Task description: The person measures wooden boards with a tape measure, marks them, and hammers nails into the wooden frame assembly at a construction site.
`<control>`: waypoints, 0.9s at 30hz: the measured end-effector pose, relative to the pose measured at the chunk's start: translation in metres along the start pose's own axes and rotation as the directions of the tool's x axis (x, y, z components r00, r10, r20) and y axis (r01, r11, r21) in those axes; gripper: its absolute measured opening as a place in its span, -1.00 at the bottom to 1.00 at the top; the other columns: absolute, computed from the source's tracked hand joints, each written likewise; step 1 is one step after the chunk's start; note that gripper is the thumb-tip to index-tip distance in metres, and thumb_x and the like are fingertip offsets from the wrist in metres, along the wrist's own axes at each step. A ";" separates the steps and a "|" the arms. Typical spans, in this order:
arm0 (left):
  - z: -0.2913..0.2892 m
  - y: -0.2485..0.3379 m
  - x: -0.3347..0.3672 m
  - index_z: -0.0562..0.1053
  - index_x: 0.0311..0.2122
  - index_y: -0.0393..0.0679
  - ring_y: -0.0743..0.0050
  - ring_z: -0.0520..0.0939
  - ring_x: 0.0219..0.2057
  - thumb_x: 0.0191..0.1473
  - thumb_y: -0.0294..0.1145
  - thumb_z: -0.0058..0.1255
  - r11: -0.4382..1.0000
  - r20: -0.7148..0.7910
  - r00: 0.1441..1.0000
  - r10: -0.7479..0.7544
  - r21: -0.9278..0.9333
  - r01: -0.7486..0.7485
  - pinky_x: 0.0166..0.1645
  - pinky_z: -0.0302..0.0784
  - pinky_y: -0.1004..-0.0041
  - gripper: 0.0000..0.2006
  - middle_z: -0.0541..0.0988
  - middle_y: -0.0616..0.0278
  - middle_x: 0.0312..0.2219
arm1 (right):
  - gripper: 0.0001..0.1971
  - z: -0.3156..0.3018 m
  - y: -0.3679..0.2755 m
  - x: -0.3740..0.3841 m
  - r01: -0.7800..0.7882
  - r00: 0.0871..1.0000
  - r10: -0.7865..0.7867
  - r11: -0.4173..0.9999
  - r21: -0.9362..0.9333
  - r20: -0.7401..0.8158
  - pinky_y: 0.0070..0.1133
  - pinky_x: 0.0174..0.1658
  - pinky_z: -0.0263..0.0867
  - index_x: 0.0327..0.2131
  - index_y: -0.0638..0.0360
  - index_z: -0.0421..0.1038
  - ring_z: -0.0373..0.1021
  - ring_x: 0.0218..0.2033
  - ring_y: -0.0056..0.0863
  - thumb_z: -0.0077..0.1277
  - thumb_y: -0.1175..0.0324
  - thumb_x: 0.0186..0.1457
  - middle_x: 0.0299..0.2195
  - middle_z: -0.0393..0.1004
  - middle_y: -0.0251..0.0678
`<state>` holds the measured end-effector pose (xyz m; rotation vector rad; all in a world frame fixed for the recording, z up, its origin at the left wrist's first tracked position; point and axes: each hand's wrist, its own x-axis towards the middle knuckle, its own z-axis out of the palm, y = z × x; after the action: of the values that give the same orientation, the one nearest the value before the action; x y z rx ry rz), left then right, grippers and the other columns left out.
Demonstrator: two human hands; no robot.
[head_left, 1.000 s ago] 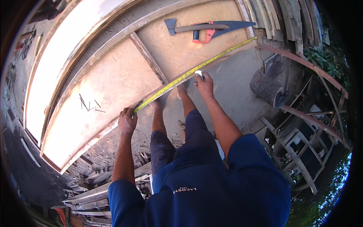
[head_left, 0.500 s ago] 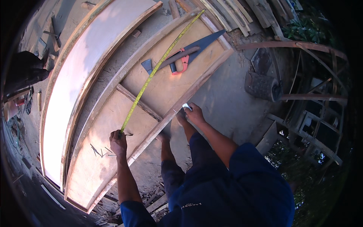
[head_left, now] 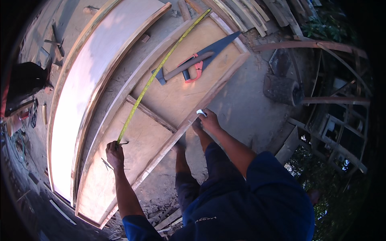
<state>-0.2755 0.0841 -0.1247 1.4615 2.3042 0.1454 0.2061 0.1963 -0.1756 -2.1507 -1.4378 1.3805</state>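
Yellow tape outward from the left hand

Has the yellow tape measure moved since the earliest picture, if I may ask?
Yes: the tape measure has swung from the wooden frame's near rail toward its far rail.

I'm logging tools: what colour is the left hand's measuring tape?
The measuring tape is yellow with dark markings, clearest in the head view.
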 end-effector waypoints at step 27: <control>0.024 -0.043 0.084 0.60 -0.13 0.01 0.00 0.61 -0.11 0.13 -0.26 0.12 0.984 -0.096 0.985 -0.144 0.091 0.153 -0.10 0.56 0.11 -0.78 0.59 0.17 -0.18 | -0.79 0.135 -0.230 0.174 0.724 0.679 -0.720 0.624 -0.294 0.146 -0.16 -0.13 0.40 -0.24 0.32 0.48 0.50 -0.24 0.09 0.12 0.39 0.08 -0.35 0.55 0.09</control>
<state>-0.3330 0.1361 -0.1825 1.3475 2.5149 0.0558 -0.0261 0.4117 -0.2099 -1.3620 -2.3187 0.8703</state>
